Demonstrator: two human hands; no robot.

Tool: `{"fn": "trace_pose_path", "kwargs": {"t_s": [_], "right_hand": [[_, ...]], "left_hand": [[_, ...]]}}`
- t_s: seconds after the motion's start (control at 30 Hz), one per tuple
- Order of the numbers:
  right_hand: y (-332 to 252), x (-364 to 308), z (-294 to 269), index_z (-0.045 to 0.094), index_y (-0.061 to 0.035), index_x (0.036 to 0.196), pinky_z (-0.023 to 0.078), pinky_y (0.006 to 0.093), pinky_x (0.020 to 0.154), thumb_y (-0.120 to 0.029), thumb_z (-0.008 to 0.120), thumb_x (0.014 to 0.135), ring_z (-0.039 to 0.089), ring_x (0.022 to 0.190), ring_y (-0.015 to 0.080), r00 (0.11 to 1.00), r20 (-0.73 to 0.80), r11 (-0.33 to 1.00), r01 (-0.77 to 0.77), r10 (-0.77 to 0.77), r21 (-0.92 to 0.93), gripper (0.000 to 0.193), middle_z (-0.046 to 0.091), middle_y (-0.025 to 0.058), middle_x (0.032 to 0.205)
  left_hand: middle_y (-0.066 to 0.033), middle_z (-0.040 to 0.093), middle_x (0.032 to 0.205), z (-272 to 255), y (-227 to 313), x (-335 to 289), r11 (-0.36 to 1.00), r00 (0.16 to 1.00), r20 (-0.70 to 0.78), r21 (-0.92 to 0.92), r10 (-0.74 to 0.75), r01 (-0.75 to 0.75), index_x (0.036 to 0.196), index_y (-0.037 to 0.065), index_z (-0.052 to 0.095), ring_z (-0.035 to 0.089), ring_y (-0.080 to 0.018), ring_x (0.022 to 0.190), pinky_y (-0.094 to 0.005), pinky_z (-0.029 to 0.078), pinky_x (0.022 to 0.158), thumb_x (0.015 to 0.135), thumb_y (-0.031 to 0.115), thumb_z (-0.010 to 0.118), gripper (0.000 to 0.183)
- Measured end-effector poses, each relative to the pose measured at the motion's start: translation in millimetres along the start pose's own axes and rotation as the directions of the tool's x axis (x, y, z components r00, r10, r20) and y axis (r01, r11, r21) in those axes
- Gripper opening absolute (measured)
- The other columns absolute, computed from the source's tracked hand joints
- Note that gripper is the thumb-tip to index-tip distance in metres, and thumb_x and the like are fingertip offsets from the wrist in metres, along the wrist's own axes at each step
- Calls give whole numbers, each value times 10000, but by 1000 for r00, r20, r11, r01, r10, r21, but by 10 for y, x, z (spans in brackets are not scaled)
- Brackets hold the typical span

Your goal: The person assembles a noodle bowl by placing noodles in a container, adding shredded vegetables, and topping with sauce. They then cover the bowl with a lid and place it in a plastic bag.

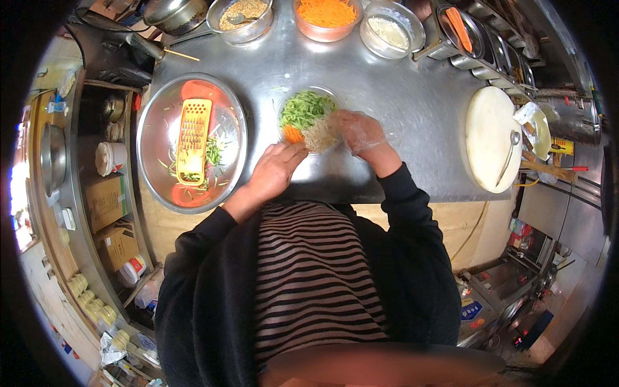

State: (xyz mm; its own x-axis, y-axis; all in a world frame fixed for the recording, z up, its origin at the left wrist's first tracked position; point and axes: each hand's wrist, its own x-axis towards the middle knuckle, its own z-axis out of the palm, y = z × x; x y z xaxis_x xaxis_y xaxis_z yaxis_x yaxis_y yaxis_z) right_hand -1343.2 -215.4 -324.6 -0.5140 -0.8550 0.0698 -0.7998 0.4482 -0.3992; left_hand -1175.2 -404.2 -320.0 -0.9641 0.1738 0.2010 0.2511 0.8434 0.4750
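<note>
The gloved right hand (358, 134) bunches its fingers on pale shreds (318, 137) in a round bowl (338, 100); the left hand (276, 166), fingers together, lies at the near rim. I cannot tell whether either grips anything. Julienned cucumber (303, 109) and carrot (292, 133) share the bowl; leftward, a steel basin (227, 138) holds a grater (193, 140).

Clear round bowl (339, 99) upright on steel counter (412, 103); green shreds (304, 108) heaped at back, orange shreds (293, 133) front left, pale shreds (318, 137) front right.

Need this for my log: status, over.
Gloved right hand at pale shreds; left hand by clear bowl. Green shreds, orange shreds inside too. Steel basin apart, left.
</note>
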Motion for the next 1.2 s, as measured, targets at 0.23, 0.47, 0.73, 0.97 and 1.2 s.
{"fn": "trace_pose_path", "kwargs": {"t_s": [0.23,0.47,0.73,0.97,1.2], "right_hand": [[76,70,-161,663,-97,980,513,366,730,-42,554,743,618,859,301,974,-224,986,9,29,167,266,641,107,955],[-34,415,-316,684,-111,901,503,366,688,-135,607,766,611,790,299,984,-171,961,-2,51,276,157,640,95,820],[103,1762,-105,642,-52,949,483,363,682,-238,607,845,626,758,310,940,-314,924,-4,134,381,215,654,156,830],[-53,3078,142,642,-4,957,476,473,756,-343,550,842,613,860,413,965,-161,961,-168,206,219,370,628,256,923],[-169,3482,222,672,7,887,486,424,819,-131,537,789,601,956,406,910,-74,898,-384,407,214,217,628,263,954]], "left_hand": [[-44,563,836,165,-138,54,994,990,-97,25,105,-103,909,69,658,543,-225,832,-341,420,722,724,119,590,203],[-55,572,708,487,-225,331,990,996,-66,-124,63,-71,728,105,645,564,-262,748,-388,421,673,688,161,602,81],[-44,595,768,212,-168,229,991,971,-233,-113,45,-73,827,104,639,579,-221,724,-356,443,657,714,182,644,138],[-49,554,643,-153,-147,-69,997,924,-375,-51,-68,53,796,52,663,523,-212,574,-322,416,546,726,126,717,115],[-31,520,624,-113,-169,-349,998,927,-370,-48,-61,47,746,75,633,525,-190,579,-314,419,539,710,127,732,117]]}}
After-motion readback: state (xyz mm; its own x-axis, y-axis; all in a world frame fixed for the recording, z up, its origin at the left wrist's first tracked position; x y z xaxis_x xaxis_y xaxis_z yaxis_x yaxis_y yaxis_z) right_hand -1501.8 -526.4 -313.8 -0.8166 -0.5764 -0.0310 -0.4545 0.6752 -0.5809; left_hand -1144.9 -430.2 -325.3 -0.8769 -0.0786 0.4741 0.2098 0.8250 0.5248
